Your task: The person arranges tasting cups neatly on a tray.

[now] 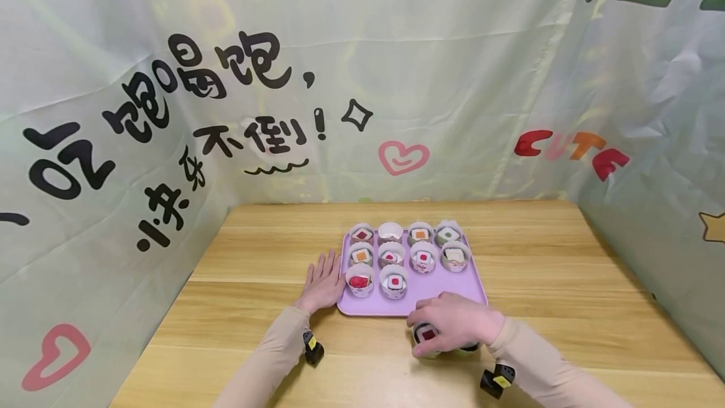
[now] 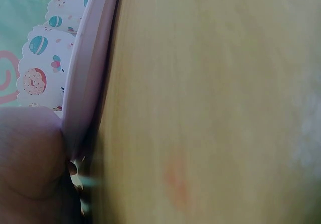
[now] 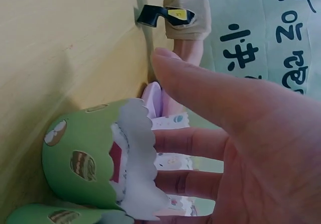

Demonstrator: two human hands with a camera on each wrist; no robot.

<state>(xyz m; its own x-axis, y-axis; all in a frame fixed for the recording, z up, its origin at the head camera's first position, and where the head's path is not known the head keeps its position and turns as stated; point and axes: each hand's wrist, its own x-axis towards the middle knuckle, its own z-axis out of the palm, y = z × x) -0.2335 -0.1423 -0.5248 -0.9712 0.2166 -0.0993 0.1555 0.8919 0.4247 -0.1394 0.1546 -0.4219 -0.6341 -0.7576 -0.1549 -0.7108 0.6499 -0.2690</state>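
Note:
On the wooden table in front of a lilac tray [image 1: 447, 291], a green paper cup [image 1: 426, 334] holds a white piece with a dark red square on top. My right hand [image 1: 453, 318] is over this cup. In the right wrist view its fingers reach past the scalloped rim while the thumb stands apart from the cup. A second green cup [image 3: 55, 215] stands beside the first, mostly hidden beneath the hand in the head view. My left hand [image 1: 321, 282] lies flat on the table, fingers spread, its thumb side against the tray's left edge.
Several white patterned paper cups [image 1: 394, 281] stand in rows on the tray, most holding white pieces with coloured shapes. The front-left cup [image 1: 359, 282] has something red inside. Printed cloth walls [image 1: 453, 112] enclose the table at the back and sides.

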